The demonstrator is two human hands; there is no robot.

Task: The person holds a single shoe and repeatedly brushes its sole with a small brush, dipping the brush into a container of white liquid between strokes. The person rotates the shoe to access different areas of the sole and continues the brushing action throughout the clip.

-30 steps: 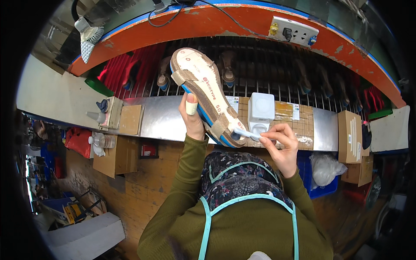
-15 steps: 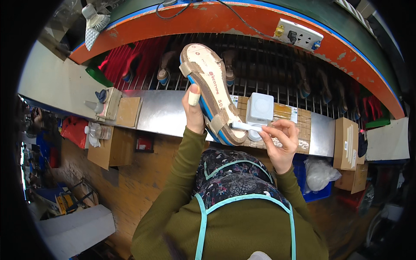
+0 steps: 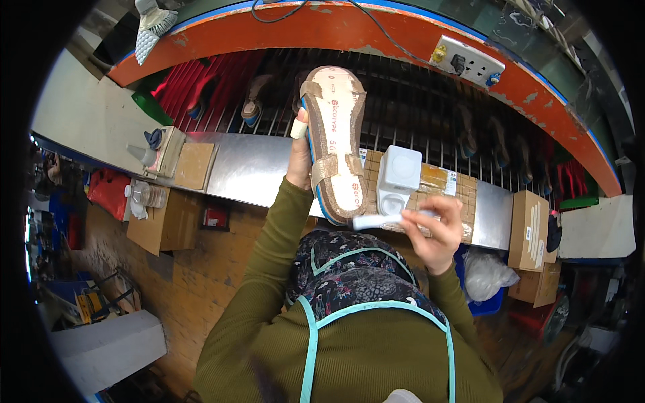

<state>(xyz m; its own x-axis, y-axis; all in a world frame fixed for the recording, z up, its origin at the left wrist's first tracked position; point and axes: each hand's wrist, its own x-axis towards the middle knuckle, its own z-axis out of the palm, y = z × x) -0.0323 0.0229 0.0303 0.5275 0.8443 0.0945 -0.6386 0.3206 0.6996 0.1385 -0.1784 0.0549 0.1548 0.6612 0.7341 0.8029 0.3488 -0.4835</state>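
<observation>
My left hand (image 3: pixel 299 158) is wrapped round the left side of a shoe on a blue last (image 3: pixel 342 121), holding it upright with the pale insole facing me. Tan upper material is folded round its edge, and straps cross its underside. A pale cover sits on my left thumb. Pinched in the fingers of my right hand (image 3: pixel 437 235) is a slim white brush (image 3: pixel 377 220). The brush tip is at the shoe's lower right edge; whether it touches cannot be made out. A square white container (image 3: pixel 402 172) stands just behind the brush.
The container stands on a taped cardboard piece (image 3: pixel 430 187) on a metal ledge (image 3: pixel 248 168). Behind it run rollers carrying other shoes (image 3: pixel 252 111). An orange beam (image 3: pixel 222 46) with a socket strip (image 3: pixel 468 62) crosses above. A cardboard box (image 3: pixel 529 232) stands at the right.
The shoe has turned more upright and shifted slightly right. My right hand has drawn the brush down, off the face of the insole, to the shoe's lower edge.
</observation>
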